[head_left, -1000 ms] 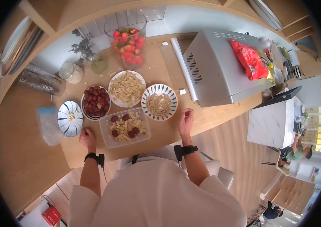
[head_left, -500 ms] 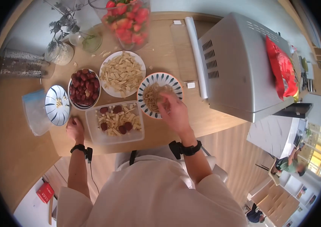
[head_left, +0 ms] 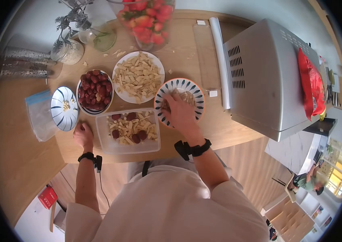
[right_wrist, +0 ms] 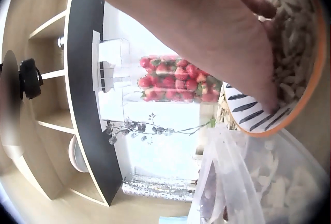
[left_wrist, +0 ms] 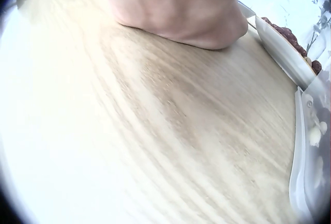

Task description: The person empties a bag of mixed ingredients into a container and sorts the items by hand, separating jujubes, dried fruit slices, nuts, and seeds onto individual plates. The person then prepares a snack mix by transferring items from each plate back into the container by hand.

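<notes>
In the head view my right hand [head_left: 182, 115] reaches down into a white bowl [head_left: 198, 93] with dark strokes and an orange rim. Its fingers are among the bowl's short pale pieces [head_left: 187, 97], and I cannot tell whether they grip any. The right wrist view shows the same pieces [right_wrist: 289, 38] around the fingers. My left hand [head_left: 83, 135] rests on the table, loosely curled and holding nothing, beside a clear plastic tub [head_left: 128, 151]. Pale strips [head_left: 127, 128] and several red dates [head_left: 131, 116] lie in the tub.
Behind the tub stand a bowl of red dates [head_left: 94, 89] and a white plate of pale strips [head_left: 138, 76]. A small striped dish [head_left: 64, 117] and a plastic bag [head_left: 42, 121] lie left. A strawberry container [head_left: 151, 24] and glass vase [head_left: 105, 39] stand behind; a metal appliance [head_left: 267, 80] stands right.
My right hand has moved from the table's right side, over the orange-rimmed bowl, and down into its pale pieces. The left hand stays on the table. The head view has shifted.
</notes>
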A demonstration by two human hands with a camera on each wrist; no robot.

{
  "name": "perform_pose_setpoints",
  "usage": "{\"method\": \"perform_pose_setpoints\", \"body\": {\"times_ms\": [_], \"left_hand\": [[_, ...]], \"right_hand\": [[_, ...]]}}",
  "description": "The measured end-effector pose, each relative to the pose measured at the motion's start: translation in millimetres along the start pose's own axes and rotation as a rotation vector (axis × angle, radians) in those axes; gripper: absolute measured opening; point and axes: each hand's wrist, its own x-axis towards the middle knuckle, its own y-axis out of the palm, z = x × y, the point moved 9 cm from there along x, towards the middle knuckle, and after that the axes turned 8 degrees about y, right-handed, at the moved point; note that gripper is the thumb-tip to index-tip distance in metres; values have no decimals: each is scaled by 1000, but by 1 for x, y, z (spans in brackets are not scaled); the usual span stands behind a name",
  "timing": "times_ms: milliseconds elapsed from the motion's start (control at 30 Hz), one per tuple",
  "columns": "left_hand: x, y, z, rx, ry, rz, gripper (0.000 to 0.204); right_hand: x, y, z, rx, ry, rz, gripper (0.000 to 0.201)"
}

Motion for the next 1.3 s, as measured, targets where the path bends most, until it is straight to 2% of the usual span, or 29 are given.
{"method": "perform_pose_setpoints", "body": {"times_ms": [100, 233, 300, 433, 500, 600, 733, 900, 1300], "left_hand": [[1, -3, -3, -12, 19, -18, 28], [1, -5, -5, -9, 40, -47, 28], [1, 0, -1, 19, 19, 5, 27], [1, 0, -1, 20, 24, 1, 28], [2, -2, -4, 14, 45, -17, 28], [2, -7, -11, -34, 98, -75, 28], [1, -8, -12, -36, 80, -50, 28], [1, -5, -9, 5, 78, -19, 29], [1, 3, 4, -2, 16, -10, 23]], "right_hand": [[3, 3, -6, -100, 74, 56, 30], [-1, -2, -21, -101, 108, 49, 19], [-3, -7, -28, -77, 115, 8, 16], [-11, -27, -31, 75, 144, -67, 14], [-15, -37, -33, 240, 138, -116, 14], [-16, -37, -38, 283, 146, -86, 14], [-18, -43, -39, 336, 138, -88, 15], [-19, -60, -26, 379, -1, -208, 13], [-22, -59, -21, 632, 19, -216, 11]]}}
